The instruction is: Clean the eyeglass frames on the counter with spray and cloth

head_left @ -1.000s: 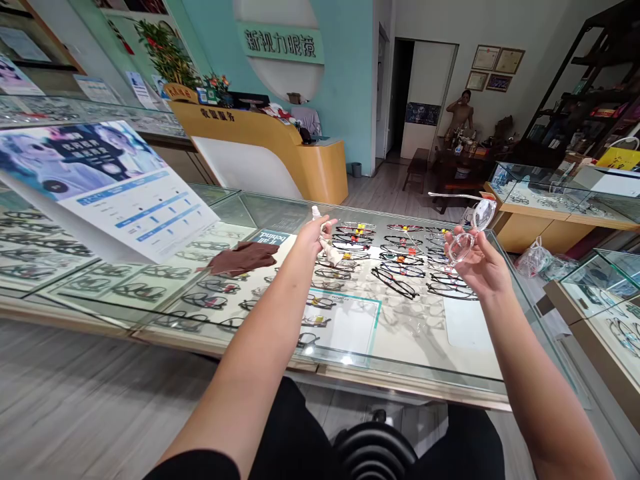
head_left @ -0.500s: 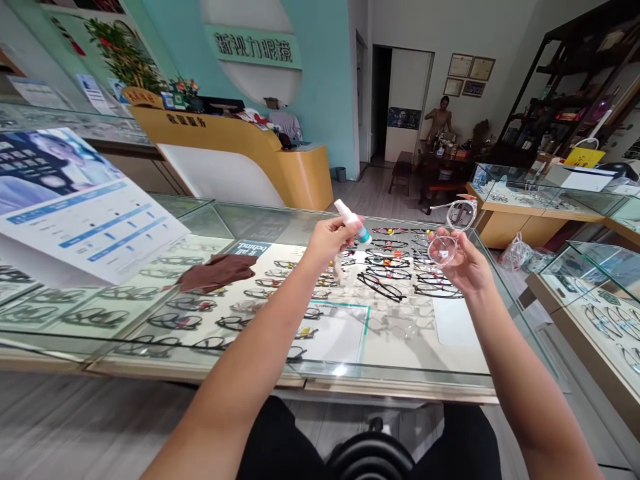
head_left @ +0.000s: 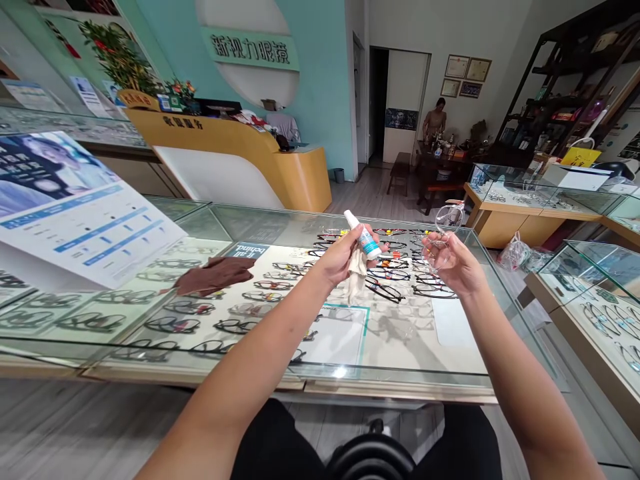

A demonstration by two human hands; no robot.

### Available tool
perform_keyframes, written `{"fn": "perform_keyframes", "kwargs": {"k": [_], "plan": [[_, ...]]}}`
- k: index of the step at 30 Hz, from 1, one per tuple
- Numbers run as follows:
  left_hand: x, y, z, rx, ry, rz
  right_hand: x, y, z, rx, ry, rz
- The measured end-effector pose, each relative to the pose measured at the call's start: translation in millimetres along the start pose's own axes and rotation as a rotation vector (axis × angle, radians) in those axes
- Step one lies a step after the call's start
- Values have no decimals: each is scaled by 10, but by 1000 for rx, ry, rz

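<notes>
My left hand (head_left: 345, 257) is closed around a small white spray bottle (head_left: 367, 241) with a teal label, its white top tilted up and left. A pale cloth (head_left: 356, 279) hangs from the same hand. On the right, my right hand (head_left: 457, 263) grips a pair of clear-framed eyeglasses (head_left: 449, 217) by one rim, the other lens standing up above the fingers. Both hands are over the glass display counter (head_left: 400, 357), where rows of eyeglasses (head_left: 387, 275) lie. A brown cloth (head_left: 215, 275) rests crumpled on the counter to the left.
A calendar stand (head_left: 90, 220) stands at the left of the counter. Behind are a yellow reception desk (head_left: 305, 177) and a wooden bench (head_left: 400, 170). A person (head_left: 435, 121) is at a dark table at the back. More glass cases (head_left: 595, 293) flank the right.
The spray bottle has turned so its label faces me, and the pale cloth now shows more below my left hand. My right hand has tilted the eyeglasses and shifted slightly left.
</notes>
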State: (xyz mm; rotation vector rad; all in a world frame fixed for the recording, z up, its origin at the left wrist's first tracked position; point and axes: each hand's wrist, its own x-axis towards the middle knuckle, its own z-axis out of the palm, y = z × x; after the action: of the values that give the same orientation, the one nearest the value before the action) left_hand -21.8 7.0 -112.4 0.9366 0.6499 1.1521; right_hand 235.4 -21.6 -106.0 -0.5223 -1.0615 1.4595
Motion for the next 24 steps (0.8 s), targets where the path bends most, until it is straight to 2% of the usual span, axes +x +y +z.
{"fn": "perform_keyframes", "kwargs": {"k": [3,7,12,19,24], "plan": [[-27,-18,22,-15,-14,-5,-1,2,9,-6,13,8],[-60,-20,70,-8,-110,32,1,17,21,-4,17,12],[-105,-11,134,37,-196,-26,-7,82,61,-61,19,21],[-164,-28,248,181,-136,17,-42,135,140,-141,-11,58],[-115,-136,221,247,-73,103,-84,196,235,-222,-23,109]]}}
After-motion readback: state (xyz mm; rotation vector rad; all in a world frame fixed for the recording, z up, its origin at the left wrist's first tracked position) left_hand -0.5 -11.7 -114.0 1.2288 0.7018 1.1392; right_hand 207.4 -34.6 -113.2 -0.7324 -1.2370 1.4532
